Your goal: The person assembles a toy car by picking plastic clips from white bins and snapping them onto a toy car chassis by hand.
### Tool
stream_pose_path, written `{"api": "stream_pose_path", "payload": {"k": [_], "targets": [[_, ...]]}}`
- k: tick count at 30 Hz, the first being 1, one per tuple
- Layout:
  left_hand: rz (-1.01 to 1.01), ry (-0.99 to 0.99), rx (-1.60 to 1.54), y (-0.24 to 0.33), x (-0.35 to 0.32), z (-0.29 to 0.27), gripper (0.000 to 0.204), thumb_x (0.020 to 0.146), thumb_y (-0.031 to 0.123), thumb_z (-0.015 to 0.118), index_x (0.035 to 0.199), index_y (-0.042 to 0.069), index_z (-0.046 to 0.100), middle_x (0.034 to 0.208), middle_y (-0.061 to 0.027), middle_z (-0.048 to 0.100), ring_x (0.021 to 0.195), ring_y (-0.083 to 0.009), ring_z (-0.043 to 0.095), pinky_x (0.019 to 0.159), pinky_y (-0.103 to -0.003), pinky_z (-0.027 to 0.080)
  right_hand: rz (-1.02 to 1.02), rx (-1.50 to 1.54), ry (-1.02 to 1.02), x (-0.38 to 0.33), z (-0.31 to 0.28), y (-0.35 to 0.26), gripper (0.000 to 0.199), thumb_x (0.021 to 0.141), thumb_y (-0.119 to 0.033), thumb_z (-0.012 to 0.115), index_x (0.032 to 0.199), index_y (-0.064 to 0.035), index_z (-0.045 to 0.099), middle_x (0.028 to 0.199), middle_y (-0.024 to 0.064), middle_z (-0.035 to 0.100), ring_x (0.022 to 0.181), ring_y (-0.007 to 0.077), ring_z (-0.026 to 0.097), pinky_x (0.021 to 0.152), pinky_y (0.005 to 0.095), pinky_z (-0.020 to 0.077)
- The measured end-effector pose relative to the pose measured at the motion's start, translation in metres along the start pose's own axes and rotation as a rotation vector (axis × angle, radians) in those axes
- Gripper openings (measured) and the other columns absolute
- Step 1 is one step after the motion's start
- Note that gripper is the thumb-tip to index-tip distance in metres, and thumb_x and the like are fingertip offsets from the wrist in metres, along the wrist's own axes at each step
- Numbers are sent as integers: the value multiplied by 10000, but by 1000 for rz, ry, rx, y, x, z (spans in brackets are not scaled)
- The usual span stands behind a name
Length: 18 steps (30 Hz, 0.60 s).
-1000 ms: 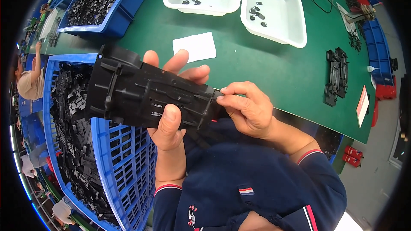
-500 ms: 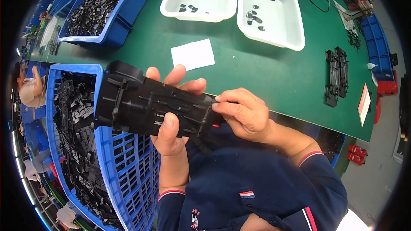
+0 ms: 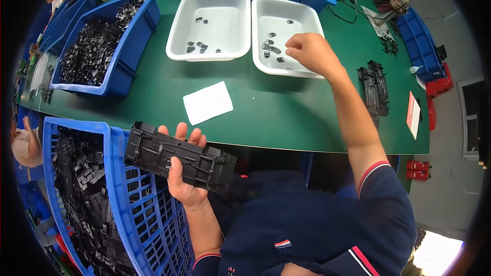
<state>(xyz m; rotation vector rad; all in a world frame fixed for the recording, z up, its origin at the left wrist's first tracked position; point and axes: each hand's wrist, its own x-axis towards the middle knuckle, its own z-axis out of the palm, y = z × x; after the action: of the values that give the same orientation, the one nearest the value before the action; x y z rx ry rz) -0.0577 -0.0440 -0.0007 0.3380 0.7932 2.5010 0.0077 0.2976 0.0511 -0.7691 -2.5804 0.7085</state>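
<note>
Here, the long black ribbed plastic housing (image 3: pixel 180 157) lay across your left hand (image 3: pixel 183 181), thumb pressed over its near face and the other fingers (image 3: pixel 188 134) curled up behind its far edge, so it sat level and clamped just above the rim of the tall blue lattice crate (image 3: pixel 130 209) of similar black parts at your left. Held that way, its ribbed side faced you, probably so it stayed ready to receive a piece.

Your right hand (image 3: pixel 309 51) had reached well away from it, over the right-hand white rectangular plastic tray (image 3: pixel 266 64), fingertips bunched together and pointing down among the small dark clips (image 3: pixel 271 48) scattered there; whether they already pinched one, you could not tell from this view.

Beside that tray stood a second white tray (image 3: pixel 179 51) with a few more clips. Between your two hands lay a white paper slip (image 3: pixel 207 103) on the green table mat (image 3: pixel 286 112). Beyond your left fingers sat a blue bin (image 3: pixel 125 66) heaped with black pieces.
</note>
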Motion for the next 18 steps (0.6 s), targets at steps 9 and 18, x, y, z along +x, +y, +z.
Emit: {"api": "stream_pose_path", "payload": {"k": [9, 18], "targets": [[-35, 1, -34, -2, 11, -4, 624, 924, 188, 495, 1465, 89, 200, 1386, -229, 392, 1243, -364, 456, 1065, -479, 352, 119, -240, -326, 20, 22, 17, 141, 705, -125, 703, 781, -10, 675, 723, 102, 665, 683, 185, 632, 628, 319, 499], [-41, -40, -25, -6, 5, -13, 640, 917, 187, 524, 1467, 94, 208, 1379, -231, 399, 1234, -364, 467, 1060, -482, 369, 73, 773, -152, -29, -6, -40, 140, 812, -75, 671, 921, 13, 658, 824, 72, 665, 711, 121, 637, 656, 241, 522]]}}
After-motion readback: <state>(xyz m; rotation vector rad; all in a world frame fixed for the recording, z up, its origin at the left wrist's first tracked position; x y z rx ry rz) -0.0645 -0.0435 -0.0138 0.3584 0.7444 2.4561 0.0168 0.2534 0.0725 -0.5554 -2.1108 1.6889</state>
